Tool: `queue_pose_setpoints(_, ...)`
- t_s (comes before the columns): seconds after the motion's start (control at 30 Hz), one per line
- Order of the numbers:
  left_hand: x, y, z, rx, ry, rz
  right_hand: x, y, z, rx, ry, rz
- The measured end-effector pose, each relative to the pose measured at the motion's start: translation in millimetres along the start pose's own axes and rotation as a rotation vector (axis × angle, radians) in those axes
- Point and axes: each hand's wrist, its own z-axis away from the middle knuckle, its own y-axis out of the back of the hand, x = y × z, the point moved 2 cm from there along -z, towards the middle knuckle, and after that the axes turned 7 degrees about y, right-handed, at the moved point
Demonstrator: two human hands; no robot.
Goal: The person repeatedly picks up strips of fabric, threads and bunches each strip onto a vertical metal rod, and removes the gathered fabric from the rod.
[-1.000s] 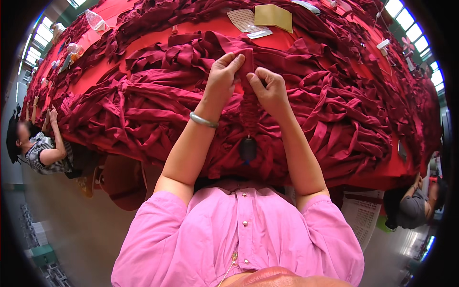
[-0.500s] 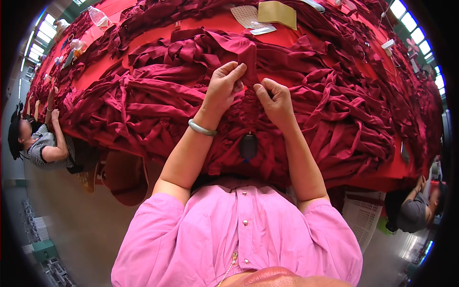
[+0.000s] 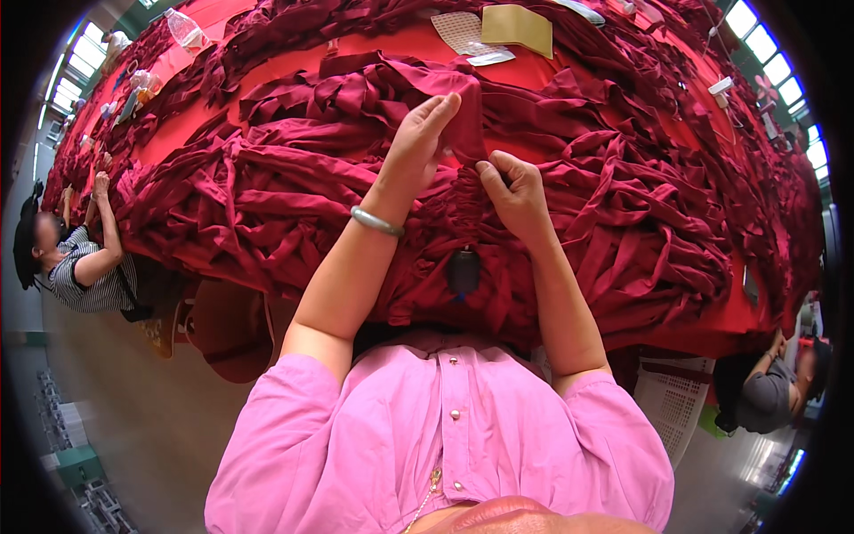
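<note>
From where I stand in the room, the largest element is a table with a bright red cover (image 3: 525, 73), extending far and to both sides. Over much of it spreads a tangled heap of dark red cloth (image 3: 640, 214), loose and twisted, with the cover showing through in bands. At the near edge, in the middle, a person in a pink shirt (image 3: 400, 418) reaches both arms over the heap; a co-worker in a striped top (image 3: 87, 276) is at the left edge, a co-worker in grey (image 3: 767, 399) at the right. In front of the person, between the hands, runs a strip (image 3: 464, 138) of the same cloth. Its near stretch is bunched into tight crosswise folds; its far stretch is flat and joins the heap, so I judge the work partly done, the flat length remaining ungathered. The left hand (image 3: 420, 147) has its fingers extended along the strip's left edge; whether it nips the cloth, I cannot tell. The right hand (image 3: 513, 189) is curled, pinching the strip's right edge between thumb and forefinger where flat meets folded. Smaller are the dark oval piece (image 3: 463, 271) at the folds' near end and a pale bangle (image 3: 377, 222) on the left wrist
</note>
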Motion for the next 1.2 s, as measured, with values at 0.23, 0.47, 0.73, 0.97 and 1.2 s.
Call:
queue_pose_setpoints(0.23, -7.1, 10.6, -1.8, 0.067, -0.073, 0.02, 3.1, 1.5, 4.1, 0.026, 0.001, 0.052)
queue_pose_setpoints(0.47, -17.9, 15.5, 36.6, 0.038, -0.02, -0.119, -3.6, 0.1, 7.6, 0.011, -0.011, 0.054)
queue_pose_setpoints(0.73, 0.4, 17.2, 63.4, 0.059, -0.097, -0.605, 1.5, 8.1, -49.1, 0.021, -0.004, 0.143)
queue_pose_setpoints(0.97, 18.0, 4.5, -5.8, 0.046, -0.052, -0.479, 14.0, -11.0, -46.8, 0.117, -0.023, 0.02)
queue_pose_setpoints(1.2, 7.7, 8.0, -25.2, -0.076, 0.011, 0.008, 16.0, -3.1, -60.4, 0.063, -0.058, -0.09)
